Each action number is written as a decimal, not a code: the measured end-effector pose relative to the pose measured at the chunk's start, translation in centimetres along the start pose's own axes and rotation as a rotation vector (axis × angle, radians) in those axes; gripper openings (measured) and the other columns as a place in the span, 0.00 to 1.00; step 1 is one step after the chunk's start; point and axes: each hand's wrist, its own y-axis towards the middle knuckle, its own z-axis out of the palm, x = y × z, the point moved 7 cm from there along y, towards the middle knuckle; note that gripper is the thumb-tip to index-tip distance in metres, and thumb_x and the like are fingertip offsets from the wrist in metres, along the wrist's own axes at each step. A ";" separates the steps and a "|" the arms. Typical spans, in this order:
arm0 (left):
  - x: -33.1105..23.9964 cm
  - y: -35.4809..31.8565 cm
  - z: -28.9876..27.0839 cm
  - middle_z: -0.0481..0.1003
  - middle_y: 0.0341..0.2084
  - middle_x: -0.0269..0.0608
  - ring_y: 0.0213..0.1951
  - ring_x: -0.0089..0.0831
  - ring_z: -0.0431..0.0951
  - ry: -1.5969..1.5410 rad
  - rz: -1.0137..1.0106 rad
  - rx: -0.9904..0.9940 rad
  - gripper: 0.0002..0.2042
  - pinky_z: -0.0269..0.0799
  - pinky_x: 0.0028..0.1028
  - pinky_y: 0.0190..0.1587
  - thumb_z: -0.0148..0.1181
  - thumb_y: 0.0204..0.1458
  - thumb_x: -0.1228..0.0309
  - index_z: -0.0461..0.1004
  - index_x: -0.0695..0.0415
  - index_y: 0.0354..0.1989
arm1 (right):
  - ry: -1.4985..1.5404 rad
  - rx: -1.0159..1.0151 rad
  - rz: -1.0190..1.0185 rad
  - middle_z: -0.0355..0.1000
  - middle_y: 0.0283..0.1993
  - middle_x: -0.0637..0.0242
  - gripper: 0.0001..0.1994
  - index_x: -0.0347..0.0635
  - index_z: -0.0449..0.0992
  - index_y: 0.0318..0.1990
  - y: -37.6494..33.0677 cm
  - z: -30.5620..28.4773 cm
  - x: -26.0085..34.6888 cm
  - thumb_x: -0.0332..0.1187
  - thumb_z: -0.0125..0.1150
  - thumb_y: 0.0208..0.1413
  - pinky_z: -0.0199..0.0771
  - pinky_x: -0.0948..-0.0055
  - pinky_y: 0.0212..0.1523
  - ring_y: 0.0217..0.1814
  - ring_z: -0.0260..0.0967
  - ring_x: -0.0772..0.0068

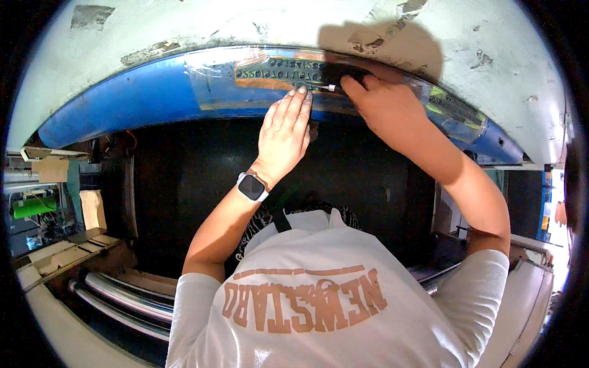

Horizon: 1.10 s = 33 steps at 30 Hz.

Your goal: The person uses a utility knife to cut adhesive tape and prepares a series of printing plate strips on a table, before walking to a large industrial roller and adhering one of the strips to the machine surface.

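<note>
A long curved blue cylinder point(141, 92) spans the view ahead of me. Clear film or tape covers its middle, over a dark printed strip point(264, 70) with an orange edge. My left hand point(285, 126) reaches up with fingers stretched out, its fingertips resting on the lower part of the film. In my right hand point(383, 107), the fingers are closed round a thin tool with a white collar point(332, 88). Its slim tip points left across the strip, just above my left fingertips. The tool's handle is mostly hidden in shadow and by the fingers.
A pale, scuffed machine surface point(227, 21) arches above the cylinder. Shiny metal rollers point(126, 294) lie at the lower left, beside a pale machine frame point(55, 331). A dark recess point(208, 165) lies below the cylinder. Another printed label point(457, 107) sits at its right.
</note>
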 end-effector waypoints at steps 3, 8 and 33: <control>0.0 0.2 -0.1 0.61 0.60 0.50 0.60 0.45 0.62 0.009 -0.005 0.047 0.31 0.57 0.41 0.61 0.61 0.43 0.73 0.62 0.63 0.60 | 0.013 0.029 0.031 0.73 0.30 0.56 0.12 0.43 0.71 0.43 0.0 0.1 -0.2 0.31 0.53 0.49 0.77 0.62 0.30 0.33 0.75 0.55; -0.1 0.2 -0.2 0.61 0.60 0.50 0.60 0.45 0.62 0.023 0.013 0.043 0.32 0.57 0.42 0.61 0.61 0.43 0.73 0.62 0.62 0.60 | 0.035 0.028 0.045 0.73 0.30 0.56 0.12 0.42 0.71 0.42 -0.3 0.4 -0.6 0.31 0.53 0.48 0.77 0.61 0.33 0.34 0.74 0.55; -0.1 0.2 0.0 0.59 0.61 0.49 0.60 0.47 0.61 0.054 -0.013 0.074 0.32 0.57 0.42 0.61 0.61 0.43 0.72 0.61 0.61 0.61 | -0.009 0.013 0.048 0.73 0.32 0.54 0.11 0.41 0.71 0.42 -2.6 -0.2 -2.3 0.29 0.53 0.50 0.78 0.59 0.27 0.30 0.76 0.54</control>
